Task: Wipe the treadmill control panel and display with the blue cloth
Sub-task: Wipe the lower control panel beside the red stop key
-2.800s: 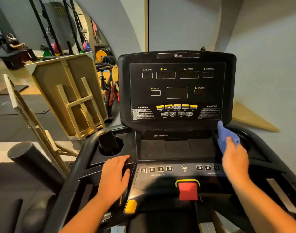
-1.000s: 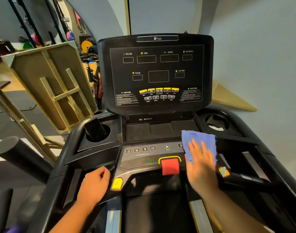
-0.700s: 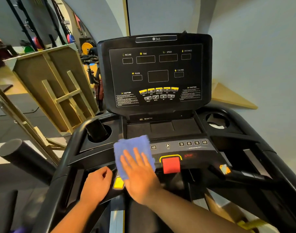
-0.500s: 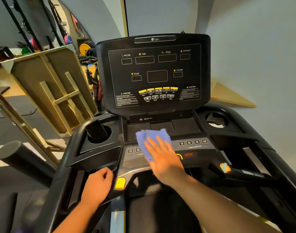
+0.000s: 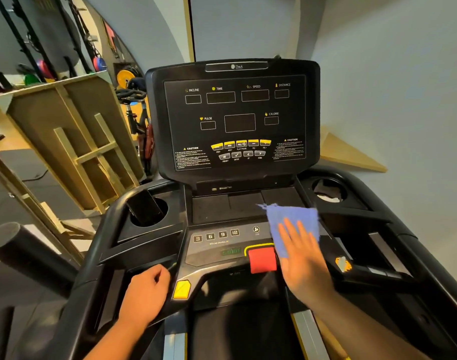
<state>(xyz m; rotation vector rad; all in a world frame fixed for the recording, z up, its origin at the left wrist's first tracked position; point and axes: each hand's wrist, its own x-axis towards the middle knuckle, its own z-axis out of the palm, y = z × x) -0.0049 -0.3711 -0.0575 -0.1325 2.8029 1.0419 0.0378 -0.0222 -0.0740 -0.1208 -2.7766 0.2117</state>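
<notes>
The treadmill's lower control panel (image 5: 217, 245) carries number keys, a fan button and a red stop button (image 5: 262, 259). Above it stands the upright black display (image 5: 237, 120), dark, with yellow buttons along its lower part. My right hand (image 5: 304, 258) lies flat, fingers spread, pressing the blue cloth (image 5: 291, 222) onto the right side of the lower panel, just right of the red button. The cloth hides the right-hand number keys. My left hand (image 5: 145, 294) grips the left handrail (image 5: 102, 245) beside a yellow button (image 5: 181, 289).
A dark object stands in the left cup holder (image 5: 148, 210); the right cup holder (image 5: 328, 193) holds something pale. Wooden frames (image 5: 74, 149) and a black foam roller (image 5: 22, 253) lie left of the treadmill. A grey wall (image 5: 391, 100) is close on the right.
My right hand swept the cloth across the lower panel: right side, then far left, then middle, now back on the right. My left hand stays on the handrail.
</notes>
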